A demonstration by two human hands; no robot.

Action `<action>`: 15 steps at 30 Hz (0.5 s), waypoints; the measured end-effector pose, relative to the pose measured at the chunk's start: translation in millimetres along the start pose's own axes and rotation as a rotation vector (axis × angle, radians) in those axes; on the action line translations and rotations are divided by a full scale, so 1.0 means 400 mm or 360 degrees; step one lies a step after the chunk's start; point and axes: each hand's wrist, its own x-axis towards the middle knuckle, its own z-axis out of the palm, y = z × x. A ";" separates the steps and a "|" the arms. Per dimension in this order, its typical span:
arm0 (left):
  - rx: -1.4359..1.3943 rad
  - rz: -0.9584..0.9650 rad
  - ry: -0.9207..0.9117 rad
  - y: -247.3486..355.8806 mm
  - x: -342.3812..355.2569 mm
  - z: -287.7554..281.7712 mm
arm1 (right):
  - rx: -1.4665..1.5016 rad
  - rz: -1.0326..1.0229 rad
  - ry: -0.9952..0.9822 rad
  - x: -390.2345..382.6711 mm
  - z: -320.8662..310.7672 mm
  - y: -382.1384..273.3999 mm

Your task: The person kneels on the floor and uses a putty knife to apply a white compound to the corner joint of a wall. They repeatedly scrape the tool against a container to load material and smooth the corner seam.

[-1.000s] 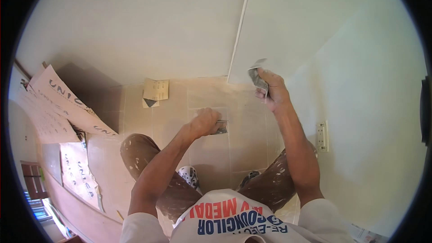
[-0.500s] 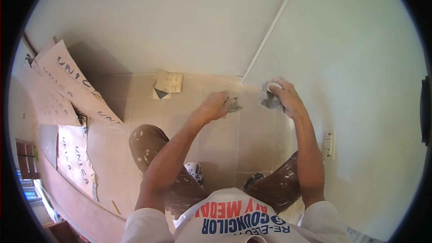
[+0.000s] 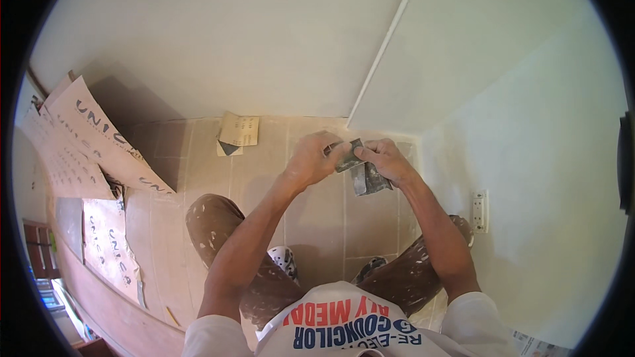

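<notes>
Over the tiled floor, in front of my knees, my two hands have come close together. My left hand (image 3: 317,162) pinches a small dark, dusty piece of sandpaper (image 3: 348,158) between thumb and fingers. Right beside it, my right hand (image 3: 387,160) is closed on a second worn grey piece of sandpaper (image 3: 370,181), which hangs below its fingers. The two pieces meet or overlap between my fingertips; which lies on top is hard to tell. Farther off, near the wall, tan-backed sandpaper sheets (image 3: 240,130) lie on the floor, one showing a dark face.
Pale walls meet at a corner ahead, with a white pipe-like strip (image 3: 387,43) running up. On the right wall sits a power outlet (image 3: 480,211). Large printed brown boards (image 3: 99,132) lean at the left. A pencil-like yellow stick (image 3: 172,317) lies lower left.
My right hand has moved left and down, away from the right wall, to meet my left hand. The sandpaper pieces, formerly apart, are now together.
</notes>
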 end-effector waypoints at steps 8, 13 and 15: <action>-0.1295 -0.0425 -0.0497 -0.062 -0.006 -0.060 | -0.0350 -0.0526 -0.0221 -0.049 0.023 -0.084; -0.2052 -0.1052 -0.0489 -0.014 -0.026 -0.037 | -0.0361 -0.0636 -0.0111 -0.077 0.051 -0.082; -0.1875 -0.1140 -0.0384 -0.021 -0.010 -0.040 | -0.0304 -0.0448 -0.0052 -0.069 0.044 -0.075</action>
